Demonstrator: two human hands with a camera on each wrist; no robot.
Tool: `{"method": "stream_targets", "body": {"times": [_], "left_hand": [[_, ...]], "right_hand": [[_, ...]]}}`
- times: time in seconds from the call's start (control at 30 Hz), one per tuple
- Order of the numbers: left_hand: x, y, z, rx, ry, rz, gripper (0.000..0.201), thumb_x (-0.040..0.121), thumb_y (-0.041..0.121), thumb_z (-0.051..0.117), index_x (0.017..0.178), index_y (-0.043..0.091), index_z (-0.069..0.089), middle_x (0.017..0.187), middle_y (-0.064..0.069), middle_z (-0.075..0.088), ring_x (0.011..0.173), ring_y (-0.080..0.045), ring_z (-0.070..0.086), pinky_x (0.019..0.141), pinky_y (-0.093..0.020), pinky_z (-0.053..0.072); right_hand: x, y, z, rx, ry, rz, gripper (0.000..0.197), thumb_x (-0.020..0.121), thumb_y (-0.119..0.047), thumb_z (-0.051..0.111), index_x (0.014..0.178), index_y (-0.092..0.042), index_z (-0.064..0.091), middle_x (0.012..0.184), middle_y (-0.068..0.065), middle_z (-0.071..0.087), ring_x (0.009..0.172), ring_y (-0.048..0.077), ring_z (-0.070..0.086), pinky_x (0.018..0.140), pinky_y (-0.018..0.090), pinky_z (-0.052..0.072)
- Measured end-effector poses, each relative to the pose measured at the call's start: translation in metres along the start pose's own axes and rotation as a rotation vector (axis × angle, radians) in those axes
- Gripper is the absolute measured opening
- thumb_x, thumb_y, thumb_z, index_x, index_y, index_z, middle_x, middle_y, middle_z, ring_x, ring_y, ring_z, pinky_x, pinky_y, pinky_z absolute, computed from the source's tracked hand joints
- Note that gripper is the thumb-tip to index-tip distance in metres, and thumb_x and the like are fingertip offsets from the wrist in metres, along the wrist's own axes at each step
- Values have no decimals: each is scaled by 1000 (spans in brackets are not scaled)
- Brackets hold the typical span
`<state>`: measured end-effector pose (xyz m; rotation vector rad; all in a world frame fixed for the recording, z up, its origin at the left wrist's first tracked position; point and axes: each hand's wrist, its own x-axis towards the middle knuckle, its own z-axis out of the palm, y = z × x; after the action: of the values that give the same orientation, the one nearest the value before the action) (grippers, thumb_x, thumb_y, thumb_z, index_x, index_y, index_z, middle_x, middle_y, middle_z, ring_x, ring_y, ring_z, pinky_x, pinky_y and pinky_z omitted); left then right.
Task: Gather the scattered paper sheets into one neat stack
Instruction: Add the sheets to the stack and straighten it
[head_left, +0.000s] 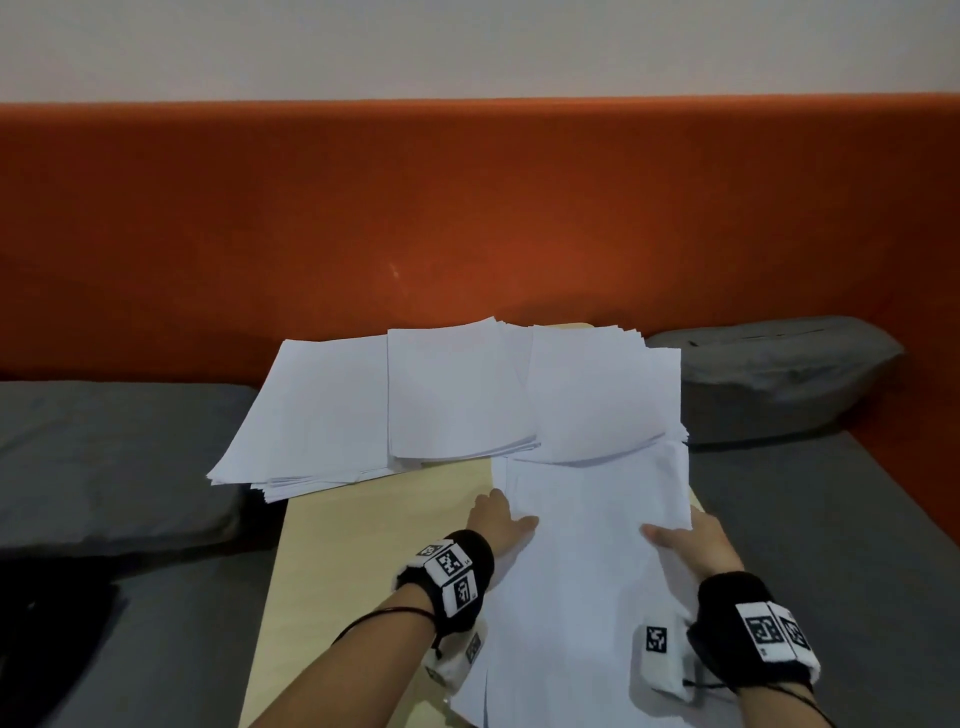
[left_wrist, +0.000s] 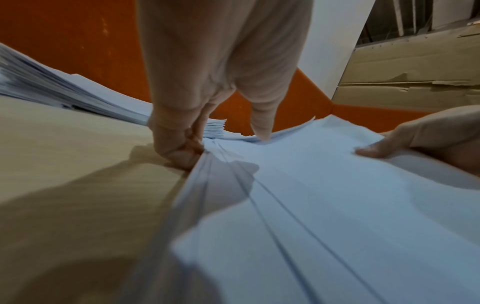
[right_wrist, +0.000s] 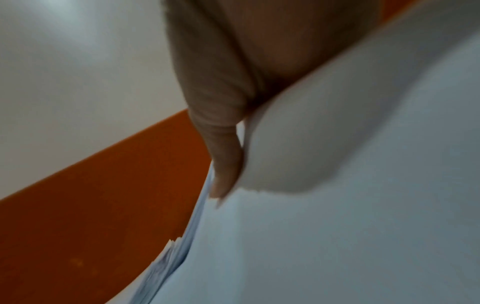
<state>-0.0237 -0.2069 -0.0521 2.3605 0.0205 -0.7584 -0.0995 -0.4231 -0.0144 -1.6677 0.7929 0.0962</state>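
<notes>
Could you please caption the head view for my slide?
Both hands, left hand and right hand, grip the near paper sheets on a wooden table.

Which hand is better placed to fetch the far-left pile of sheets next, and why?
Probably the left hand: it grips the near bundle at its left edge, with bare table between it and the far-left pile. The right hand holds the opposite edge, farther away.

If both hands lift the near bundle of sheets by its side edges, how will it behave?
The near bundle will likely sag in the middle: it already curves up beside the right hand. Its sheets will probably slide apart, since staggered edges show by the left hand. It seems light, being thinner than the far piles.
</notes>
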Motion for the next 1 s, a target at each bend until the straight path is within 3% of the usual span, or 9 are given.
{"method": "stream_targets", "body": {"times": [0.1, 0.17, 0.27, 0.33, 0.47, 0.63, 0.8, 0.93, 1.0], "left_hand": [[1, -2, 2, 37, 100, 22, 77, 87, 49, 56, 141, 4, 26, 142, -15, 27, 131, -33, 29, 108, -35, 28], [1, -3, 2, -178, 155, 16, 90, 78, 52, 66, 144, 9, 21, 146, -12, 26, 135, -30, 28, 112, -38, 26], [-4, -9, -5, -869, 50, 55, 78, 70, 31, 82, 132, 11, 40, 133, -8, 52, 120, -22, 53, 102, -36, 43], [-12, -12, -12, -1075, -93, 104, 58, 74, 12, 78, 125, 4, 53, 119, -11, 65, 109, -25, 63, 97, -39, 49], [-34, 3, -37, -1068, 12, 296, 29, 80, -3, 66, 105, 11, 64, 96, -1, 73, 87, -16, 71, 74, -28, 57], [-31, 11, -88, -1129, 392, 431, 38, 77, -2, 70, 110, 13, 57, 111, -13, 67, 101, -28, 66, 87, -40, 54], [-10, -34, -107, -797, 727, 202, 66, 81, 6, 68, 136, 22, 35, 132, -9, 41, 122, -27, 43, 103, -44, 41], [-12, -83, -74, -99, 426, -73, 69, 86, 22, 63, 144, 12, 26, 148, -11, 25, 135, -30, 25, 112, -38, 28], [-19, -96, -60, 37, 348, -80, 72, 84, 27, 65, 143, 11, 27, 148, -9, 26, 134, -28, 26, 111, -37, 29]], "right_hand": [[-11, -4, -9, 162, -114, -53, 35, 81, 12, 59, 114, 2, 59, 91, 17, 71, 79, 32, 68, 75, 40, 54], [-18, -7, -17, 197, -197, -84, 35, 78, 7, 64, 111, -2, 60, 84, 11, 74, 71, 27, 71, 61, 32, 57], [-20, -9, -30, 197, -318, -115, 76, 41, -28, 92, 106, -3, 62, 86, 12, 75, 72, 24, 72, 56, 27, 56], [-20, -11, -34, 191, -322, -130, 92, 22, -36, 94, 103, -3, 64, 89, 15, 74, 73, 25, 72, 56, 27, 56], [-15, -19, -22, 225, -108, -236, 34, 79, -5, 69, 112, -4, 59, 99, 15, 68, 72, 18, 70, 63, 25, 54], [1, -35, 22, 108, -49, -400, 48, 86, 0, 60, 130, -7, 46, 127, 13, 56, 114, 27, 55, 102, 44, 42], [13, -39, 86, -110, -81, -354, 74, 86, -5, 62, 146, -7, 19, 147, 14, 33, 134, 29, 36, 112, 43, 31], [13, -16, 128, -833, -163, -244, 67, 84, -30, 66, 135, -1, 35, 138, 21, 35, 126, 36, 37, 102, 38, 40], [5, -10, 138, -930, -148, -233, 65, 84, -32, 65, 134, -2, 35, 136, 19, 33, 127, 35, 33, 99, 38, 39]]}}
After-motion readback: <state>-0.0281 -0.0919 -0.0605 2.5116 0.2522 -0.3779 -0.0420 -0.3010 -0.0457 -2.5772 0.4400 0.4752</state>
